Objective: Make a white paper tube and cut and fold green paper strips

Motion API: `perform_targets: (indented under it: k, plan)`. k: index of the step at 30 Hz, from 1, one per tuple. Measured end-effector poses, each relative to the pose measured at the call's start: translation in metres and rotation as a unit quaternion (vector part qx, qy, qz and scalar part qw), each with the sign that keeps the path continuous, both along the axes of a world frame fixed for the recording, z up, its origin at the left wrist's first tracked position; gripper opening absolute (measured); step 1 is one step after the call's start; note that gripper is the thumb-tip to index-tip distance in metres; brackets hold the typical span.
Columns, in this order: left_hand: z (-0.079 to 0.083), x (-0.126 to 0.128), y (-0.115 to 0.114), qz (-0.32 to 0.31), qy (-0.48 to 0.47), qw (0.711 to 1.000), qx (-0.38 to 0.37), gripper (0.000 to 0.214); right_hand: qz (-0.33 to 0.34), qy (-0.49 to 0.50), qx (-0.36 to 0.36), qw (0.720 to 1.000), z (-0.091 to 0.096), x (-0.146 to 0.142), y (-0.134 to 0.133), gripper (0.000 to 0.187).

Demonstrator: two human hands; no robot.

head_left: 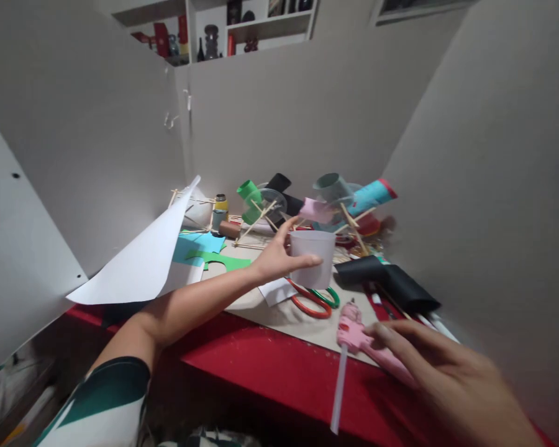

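Note:
My left hand (279, 254) is stretched out over the table and grips a translucent white plastic cup (313, 257) by its side, holding it upright above the scissors. My right hand (447, 379) is low at the near right, blurred, with its fingers laid on the handle of a pink glue gun (361, 340). A white glue stick (339, 391) juts out of the back of the gun toward me.
Red and green scissors (314, 301) lie under the cup on a cardboard sheet (279, 310) over the red table (279, 366). A curled white paper sheet (140, 261) stands at left. Black rolled paper (391, 279), coloured paper tubes and wooden sticks (261, 217) crowd the back.

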State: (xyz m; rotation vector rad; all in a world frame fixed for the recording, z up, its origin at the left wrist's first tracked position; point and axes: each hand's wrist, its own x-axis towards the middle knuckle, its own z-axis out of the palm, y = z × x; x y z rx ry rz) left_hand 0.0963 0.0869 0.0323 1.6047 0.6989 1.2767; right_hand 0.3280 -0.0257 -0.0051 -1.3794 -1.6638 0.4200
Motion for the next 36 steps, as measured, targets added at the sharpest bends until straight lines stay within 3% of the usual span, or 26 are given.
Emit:
perform_targets:
  k: [4,6,9,13,16,19,23,27,29,32,36]
  plan:
    - [0.002,-0.011,-0.025,-0.033,-0.012,0.995,-0.09,0.103,0.034,0.138,-0.06,0.988,0.013,-0.024,-0.007,0.037]
    - [-0.007,-0.013,-0.038,-0.07,-0.009,0.985,-0.157,0.106,0.023,0.192,-0.061,0.979,0.009,-0.03,-0.01,0.041]
    - [-0.027,-0.013,-0.055,-0.127,0.017,0.965,-0.228,0.108,0.006,0.197,-0.044,0.979,0.002,-0.036,-0.014,0.051]
    - [-0.042,-0.013,-0.067,-0.17,0.075,0.963,-0.197,0.098,0.028,0.123,-0.006,0.992,-0.001,-0.041,-0.016,0.047]
    - [-0.042,-0.016,-0.07,-0.192,0.086,0.963,-0.171,0.098,0.04,0.064,0.025,0.997,-0.001,-0.043,-0.016,0.03]
    - [-0.039,-0.018,-0.069,-0.217,0.093,0.956,-0.174,0.098,0.05,0.089,0.022,0.994,0.001,-0.047,-0.016,0.022]
    - [-0.032,-0.018,-0.066,-0.178,0.022,0.965,-0.192,0.081,0.022,0.204,0.013,0.979,-0.002,-0.047,-0.014,0.023]
    - [-0.02,-0.024,-0.063,-0.023,-0.005,0.986,-0.166,0.046,-0.056,0.336,0.046,0.939,-0.011,-0.045,-0.012,0.02]
    - [-0.016,-0.028,-0.065,0.018,-0.005,0.985,-0.173,0.033,-0.076,0.402,0.071,0.91,-0.015,-0.045,-0.011,0.02]
    - [-0.016,-0.033,-0.073,0.01,0.002,0.983,-0.183,0.032,-0.092,0.459,0.096,0.879,-0.02,-0.047,-0.012,0.021]
    - [-0.022,-0.034,-0.088,-0.053,0.016,0.975,-0.217,0.035,-0.093,0.425,0.109,0.894,-0.03,-0.053,-0.016,0.018]
